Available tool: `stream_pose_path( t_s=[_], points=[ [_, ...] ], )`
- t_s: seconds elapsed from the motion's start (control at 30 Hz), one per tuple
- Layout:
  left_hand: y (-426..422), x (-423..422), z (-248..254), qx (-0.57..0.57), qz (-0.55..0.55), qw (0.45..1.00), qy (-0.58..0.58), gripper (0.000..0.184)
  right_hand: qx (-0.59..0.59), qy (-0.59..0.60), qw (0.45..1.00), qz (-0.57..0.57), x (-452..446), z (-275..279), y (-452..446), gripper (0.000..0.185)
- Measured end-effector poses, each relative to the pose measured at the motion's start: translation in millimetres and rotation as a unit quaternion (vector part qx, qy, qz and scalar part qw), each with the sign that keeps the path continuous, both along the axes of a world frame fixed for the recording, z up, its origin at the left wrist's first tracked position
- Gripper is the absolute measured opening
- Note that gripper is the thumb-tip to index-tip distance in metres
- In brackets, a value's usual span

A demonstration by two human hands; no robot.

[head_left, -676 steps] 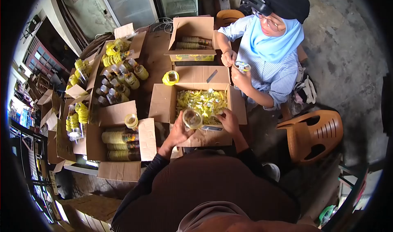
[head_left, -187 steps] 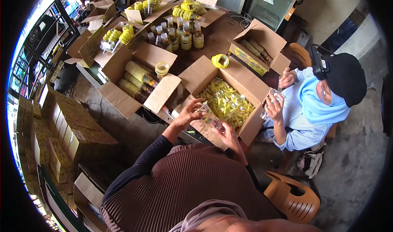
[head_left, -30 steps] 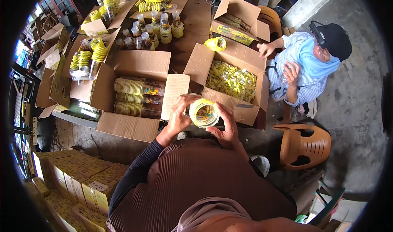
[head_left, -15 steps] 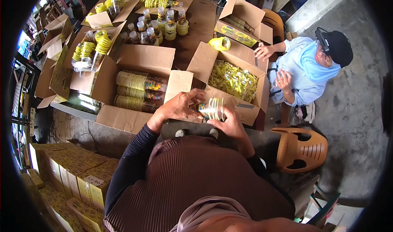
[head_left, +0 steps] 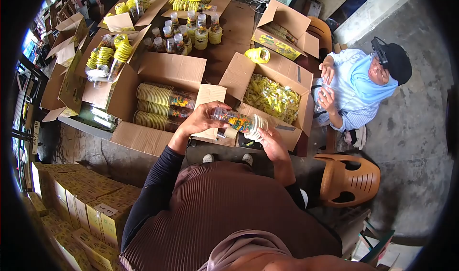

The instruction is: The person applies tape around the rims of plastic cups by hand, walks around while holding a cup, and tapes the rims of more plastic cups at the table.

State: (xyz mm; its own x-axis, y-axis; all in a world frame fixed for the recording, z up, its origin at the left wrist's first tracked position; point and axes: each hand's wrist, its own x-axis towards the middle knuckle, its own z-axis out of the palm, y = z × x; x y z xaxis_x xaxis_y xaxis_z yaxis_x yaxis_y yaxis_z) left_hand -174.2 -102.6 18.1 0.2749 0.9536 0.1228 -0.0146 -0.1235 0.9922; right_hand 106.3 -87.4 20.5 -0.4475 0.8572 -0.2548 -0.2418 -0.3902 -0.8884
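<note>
A stack of clear plastic cups with a colourful print and pale rims lies sideways between my two hands, above the near edges of the boxes. My left hand is closed around its narrow bottom end. At the rim end, my right hand has its fingers wrapped against the rims. Just left of my left hand, an open cardboard box holds rows of similar stacked cups. Beyond my right hand, another open box is filled with small yellow packets.
A co-worker sits at the right, handling a clear item. More cups stand at the back of the table. An orange plastic chair is at the right; stacked cartons stand at lower left.
The stack has tilted, with its rim end now lower, and more of the print shows. Its rims sit closer together. The co-worker's hands have come nearer each other.
</note>
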Motion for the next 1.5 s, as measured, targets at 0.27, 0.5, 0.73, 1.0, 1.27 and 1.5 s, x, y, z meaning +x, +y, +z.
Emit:
stream_pose_path(
  t_s=[0.27,0.5,0.73,1.0,1.27,1.5],
  points=[
    [-12.2,12.0,-2.8,0.023,0.035,0.995,0.087,0.048,0.004,-0.093,0.994,-0.052,16.4,-30.5,-6.7,0.017],
    [-23.5,14.7,-21.1,0.019,0.021,0.991,0.127,0.054,0.081,-0.140,0.986,-0.046,1.8,-34.3,-12.4,0.017],
    [-24.6,24.2,-41.7,0.075,0.038,0.969,0.234,0.061,0.328,-0.221,0.918,-0.033,-22.4,-23.0,-12.9,0.034],
    [-15.9,5.0,-25.0,0.083,0.119,0.988,0.058,0.059,0.451,-0.231,0.844,-0.176,-11.5,40.2,-20.4,0.039],
    [-7.3,12.6,19.0,0.150,0.135,0.976,0.076,0.056,0.400,-0.264,0.865,-0.149,-6.0,21.8,-36.0,0.024],
    [3.6,18.6,45.6,0.225,0.122,0.956,0.146,0.052,0.386,-0.274,0.873,-0.121,-5.2,12.9,-38.3,0.018]
  ],
)
